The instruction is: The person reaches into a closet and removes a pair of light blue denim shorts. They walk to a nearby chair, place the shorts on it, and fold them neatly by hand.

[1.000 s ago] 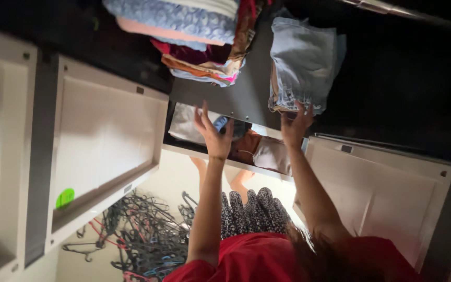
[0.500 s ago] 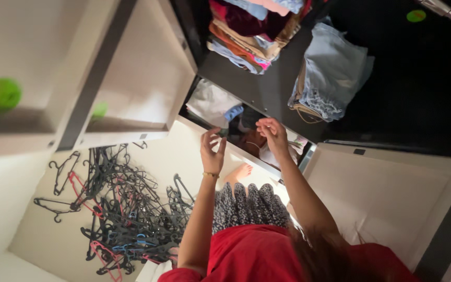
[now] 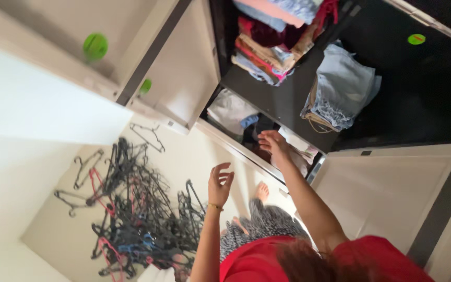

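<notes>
One hand (image 3: 273,144) touches dark, crumpled clothes (image 3: 254,137) w/ fingers curled.

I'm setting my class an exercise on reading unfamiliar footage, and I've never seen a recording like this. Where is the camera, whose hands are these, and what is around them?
There is no machine here. One camera sits on a person's head and looks down, so you see their own arms, red top and feet. In front stands an open wardrobe with a stack of folded clothes and a pale denim pile on its shelf. The right hand reaches into the lower compartment; whether it grips anything is unclear. The left hand hangs open and empty in the air. A heap of hangers lies on the floor.
</notes>
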